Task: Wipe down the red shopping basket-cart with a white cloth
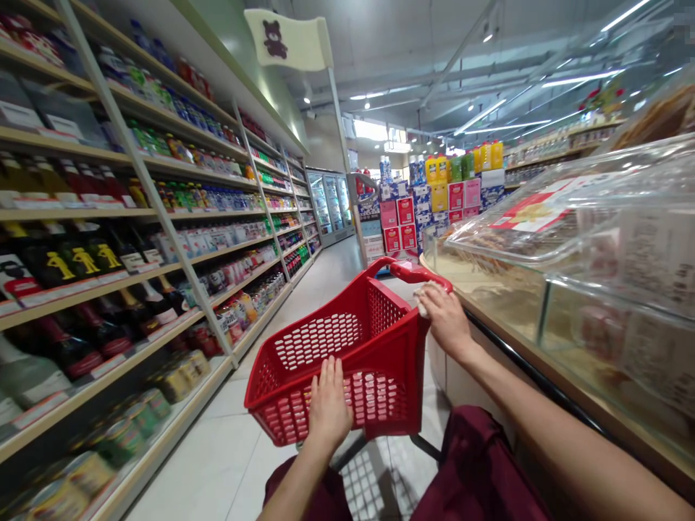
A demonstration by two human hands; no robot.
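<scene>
A red plastic shopping cart [396,362] with perforated walls stands before me, turned so that its handle [410,273] is at the far right. Its basket holds nothing that I can see. My left hand [330,405] lies against the near side wall, with the fingers stretched out flat and pointing up. At the handle's right end, my right hand [446,318] presses a crumpled white cloth [422,298] or tissue onto the red plastic. Its fingers are bent over the cloth, and part of the cloth is hidden beneath them.
Shelves [206,253] of bottles and cans line the left side. On the right is a wooden counter with a glass edge [543,307] and clear plastic packs [565,210]. Stacked drink boxes [399,224] and a bear sign [287,40] stand ahead. Tiled floor [217,449] runs between.
</scene>
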